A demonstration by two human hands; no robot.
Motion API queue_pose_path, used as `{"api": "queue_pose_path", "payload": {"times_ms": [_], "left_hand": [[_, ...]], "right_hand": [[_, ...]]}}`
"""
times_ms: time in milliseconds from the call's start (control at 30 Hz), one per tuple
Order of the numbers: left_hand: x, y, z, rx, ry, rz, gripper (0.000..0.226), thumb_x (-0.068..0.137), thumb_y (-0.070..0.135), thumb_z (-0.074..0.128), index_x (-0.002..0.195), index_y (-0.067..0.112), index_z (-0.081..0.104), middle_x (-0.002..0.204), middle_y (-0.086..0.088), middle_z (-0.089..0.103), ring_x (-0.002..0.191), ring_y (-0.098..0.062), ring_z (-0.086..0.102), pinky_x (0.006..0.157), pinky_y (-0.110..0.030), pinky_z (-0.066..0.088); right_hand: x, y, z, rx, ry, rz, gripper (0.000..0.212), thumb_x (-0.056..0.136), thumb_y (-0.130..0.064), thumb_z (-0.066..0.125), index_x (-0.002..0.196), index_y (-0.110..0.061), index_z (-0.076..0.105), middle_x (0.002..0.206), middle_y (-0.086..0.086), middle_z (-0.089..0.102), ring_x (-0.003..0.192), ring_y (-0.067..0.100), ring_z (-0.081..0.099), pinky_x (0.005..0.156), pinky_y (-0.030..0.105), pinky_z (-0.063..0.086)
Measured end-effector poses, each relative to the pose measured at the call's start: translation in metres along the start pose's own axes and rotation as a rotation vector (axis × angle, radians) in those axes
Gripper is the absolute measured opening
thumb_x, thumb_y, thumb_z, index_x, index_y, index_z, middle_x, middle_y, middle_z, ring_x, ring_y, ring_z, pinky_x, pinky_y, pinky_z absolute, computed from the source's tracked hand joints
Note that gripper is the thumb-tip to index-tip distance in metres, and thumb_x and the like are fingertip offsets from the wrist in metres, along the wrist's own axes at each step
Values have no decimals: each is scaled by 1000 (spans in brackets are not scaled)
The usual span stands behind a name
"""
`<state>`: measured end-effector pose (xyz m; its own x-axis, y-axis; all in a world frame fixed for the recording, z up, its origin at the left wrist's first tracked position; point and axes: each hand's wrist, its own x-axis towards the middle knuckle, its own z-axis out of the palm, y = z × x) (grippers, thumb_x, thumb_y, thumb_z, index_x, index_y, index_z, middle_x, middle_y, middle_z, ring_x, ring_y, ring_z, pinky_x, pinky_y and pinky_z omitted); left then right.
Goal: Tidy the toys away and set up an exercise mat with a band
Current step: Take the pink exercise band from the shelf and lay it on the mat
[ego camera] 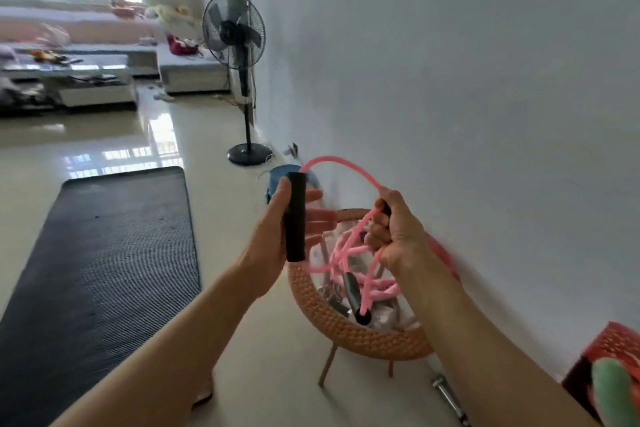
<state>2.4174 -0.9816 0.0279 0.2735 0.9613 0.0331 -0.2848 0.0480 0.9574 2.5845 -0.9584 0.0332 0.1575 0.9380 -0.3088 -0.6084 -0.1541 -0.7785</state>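
Head view: above a woven rattan basket (pixel 346 329), the left hand (pixel 277 232) grips the pink tube band's black foam handle (pixel 295 217); the right hand (pixel 398 236) clutches tangled loops (pixel 349 253). Untangling before laying it on the dark mat (pixel 104 253) looks wise.

Black standing fan (pixel 234 32) by wall, grey sofa (pixel 187 71), red box (pixel 609 354)

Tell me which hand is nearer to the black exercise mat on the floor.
Left. The left hand, holding a black handle, is just beside the exercise mat's right edge; the right hand is farther, above the wicker basket.
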Motion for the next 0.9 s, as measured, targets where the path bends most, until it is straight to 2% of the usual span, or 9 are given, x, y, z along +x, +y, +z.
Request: {"api": "queue_pose_path", "payload": {"times_ms": [100,167,233,333,433,567,667,767,900], "left_hand": [[-27,10,-54,54,62,-7,52,81,45,45,108,3,56,66,-8,63,59,-22,60,62,-35,51],[-44,10,-97,97,144,-26,26,89,27,50,98,3,55,55,-1,50,42,-14,44,41,-24,39],[-62,9,-134,127,191,-68,16,94,20,46,88,7,53,52,3,43,36,-9,34,36,-19,29],[-96,8,-193,151,316,-94,19,93,16,50,75,10,50,50,3,41,34,-8,31,34,-17,26],[-126,1,-247,151,492,-139,17,90,14,54,73,8,51,53,-1,50,40,-11,43,38,-20,37],[-159,-13,-317,9,673,-348,17,89,20,55,76,10,59,82,-9,58,80,-21,53,71,-31,44],[-179,-24,-353,-338,576,-469,25,85,30,56,65,15,59,91,-11,60,83,-23,56,81,-36,41],[-189,-29,-384,-510,517,-363,20,82,31,59,71,15,60,90,-12,65,86,-28,66,73,-40,53],[-184,-18,-431,-543,834,-225,17,73,24,64,72,11,54,63,-5,57,54,-19,60,53,-31,52]], "right_hand": [[2,50,43,48,-23,93,37,85,-23,56,54,-16,39,29,-7,25,22,4,16,29,8,14],[1,88,74,92,-57,170,38,86,-25,57,54,-17,39,30,-7,25,22,4,17,30,7,13],[-3,118,99,120,-87,237,38,86,-26,58,54,-17,39,31,-7,26,23,4,17,30,7,14],[-10,169,139,147,-143,381,38,87,-26,56,55,-16,40,30,-6,25,21,4,17,27,8,13],[-17,213,177,176,-221,515,45,89,-28,53,47,-14,46,29,-5,25,19,4,18,26,9,13],[-24,270,233,184,-363,638,44,83,-28,53,42,-13,52,29,-6,27,20,4,20,27,13,14],[-24,304,263,206,-464,703,31,72,-28,56,45,-13,54,29,-7,29,28,4,9,28,14,13],[-14,340,291,187,-533,777,29,72,-30,55,47,-14,56,30,-6,30,37,4,6,33,15,9],[10,386,329,128,-587,846,29,77,-32,54,54,-15,55,34,-7,32,32,4,13,33,13,15]]}}
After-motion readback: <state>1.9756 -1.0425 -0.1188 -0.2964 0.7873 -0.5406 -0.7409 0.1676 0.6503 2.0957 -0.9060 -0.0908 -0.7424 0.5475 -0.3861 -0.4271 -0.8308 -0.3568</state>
